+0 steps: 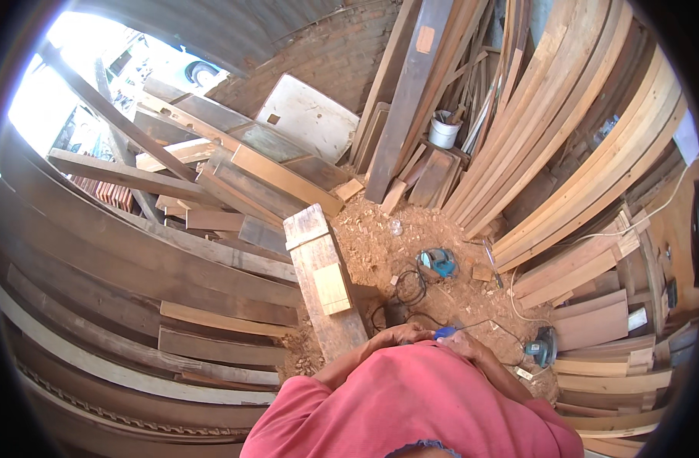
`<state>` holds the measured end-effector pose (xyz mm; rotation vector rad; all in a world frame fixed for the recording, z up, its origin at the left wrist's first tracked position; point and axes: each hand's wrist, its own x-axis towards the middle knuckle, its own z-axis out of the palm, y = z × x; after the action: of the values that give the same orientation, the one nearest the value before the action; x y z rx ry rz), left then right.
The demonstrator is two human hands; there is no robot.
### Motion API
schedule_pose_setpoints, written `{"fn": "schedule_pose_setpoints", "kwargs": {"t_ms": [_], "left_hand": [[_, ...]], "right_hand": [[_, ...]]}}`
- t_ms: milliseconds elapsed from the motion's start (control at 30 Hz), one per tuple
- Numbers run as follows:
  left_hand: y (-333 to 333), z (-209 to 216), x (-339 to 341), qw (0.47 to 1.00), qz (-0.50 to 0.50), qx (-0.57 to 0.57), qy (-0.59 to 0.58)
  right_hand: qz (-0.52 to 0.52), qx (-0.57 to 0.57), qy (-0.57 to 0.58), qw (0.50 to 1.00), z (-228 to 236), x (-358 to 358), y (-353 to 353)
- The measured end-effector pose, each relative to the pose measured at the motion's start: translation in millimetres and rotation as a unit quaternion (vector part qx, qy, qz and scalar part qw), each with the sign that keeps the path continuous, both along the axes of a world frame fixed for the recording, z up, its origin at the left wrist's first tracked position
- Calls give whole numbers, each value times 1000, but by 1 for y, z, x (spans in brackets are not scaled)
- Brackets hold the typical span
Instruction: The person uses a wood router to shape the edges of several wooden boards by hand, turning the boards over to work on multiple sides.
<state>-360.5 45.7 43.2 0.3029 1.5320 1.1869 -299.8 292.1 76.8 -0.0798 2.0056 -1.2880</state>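
Observation:
Close in front of my chest, my two hands come together at a small blue object (445, 333), whose kind I cannot make out. My left hand (409, 333) is closed, its fingers curled against the blue object's left side. My right hand (464, 346) is closed round the right side of it, partly hidden by my pink shirt. To the left of my hands stands a long, worn wooden bench (307, 248). A short block of pale wood (332, 290) lies on that bench, apart from both hands.
A teal power tool (439, 262) with a black cord sits on sawdust (372, 237) ahead. Another teal power tool (542, 347) lies to the right. Stacked planks (235, 347) line the left; tall boards (548, 99) lean at the far right. A white bucket (443, 132) stands among them.

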Motion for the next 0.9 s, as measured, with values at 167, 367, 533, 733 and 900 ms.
{"fn": "schedule_pose_setpoints", "kwargs": {"t_ms": [167, 367, 533, 733, 900], "left_hand": [[6, 21, -13, 993, -105, 6, 47], [2, 66, -13, 994, -107, 2, 4], [-7, -32, 3, 941, -159, 177, 241], [-37, -20, 15, 864, -43, 168, 472], [-60, -2, 39, 998, 64, 23, -10]], "right_hand": [[47, 54, -32, 997, 5, -7, -3], [21, 12, -78, 997, 40, -9, -12], [18, 48, -172, 984, 14, -3, -10], [-33, -32, -86, 995, -40, 22, 7], [-70, -14, -171, 983, -7, 19, 2]]}}
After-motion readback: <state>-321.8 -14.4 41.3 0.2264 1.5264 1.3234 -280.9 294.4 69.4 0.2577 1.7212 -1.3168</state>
